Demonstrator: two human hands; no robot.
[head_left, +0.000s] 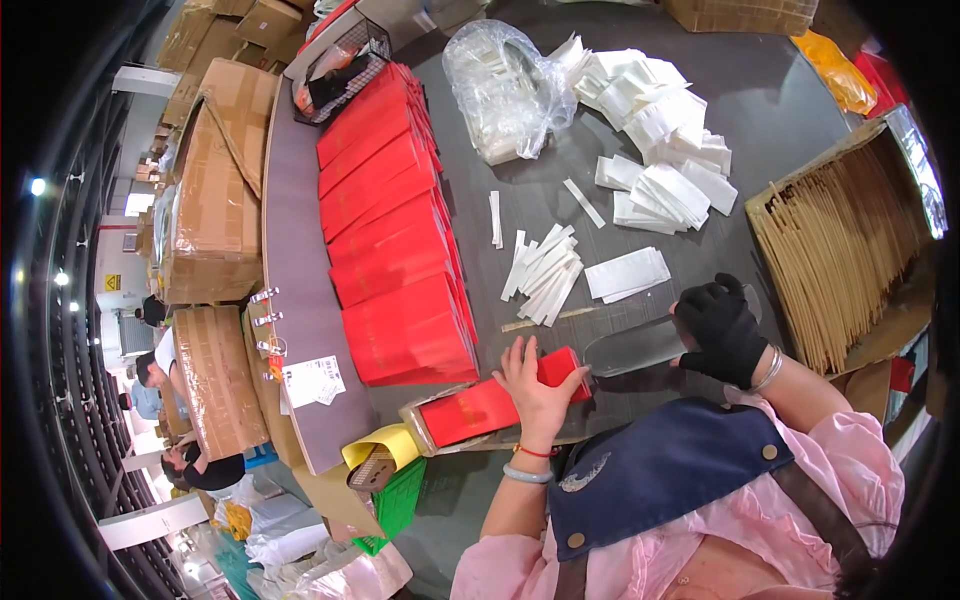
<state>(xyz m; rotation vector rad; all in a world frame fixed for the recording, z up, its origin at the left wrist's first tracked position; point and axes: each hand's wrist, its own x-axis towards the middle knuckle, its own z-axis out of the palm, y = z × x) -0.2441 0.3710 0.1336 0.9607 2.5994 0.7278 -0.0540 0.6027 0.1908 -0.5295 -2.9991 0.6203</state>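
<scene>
So, left hand lies open, fingers spread on the red packet, lower centre of frame; gloved right hand grips the clear sleeve, right of centre.

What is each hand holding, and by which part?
Right hand: clear plastic sleeve, near its right end. Left hand spreads over the red packet; grip unclear.

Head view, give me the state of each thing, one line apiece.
Left hand: bare, spread over red stack
Right hand: gloved, curled over clear sleeve, grip unclear
Red stack: partly covered
Clear sleeve: partly hidden
Red envelopes: piled, overlapping
White strips: loose
White slips: heaped
Bag: crumpled, bulging
Carton: open, filled with tan sheets
</scene>
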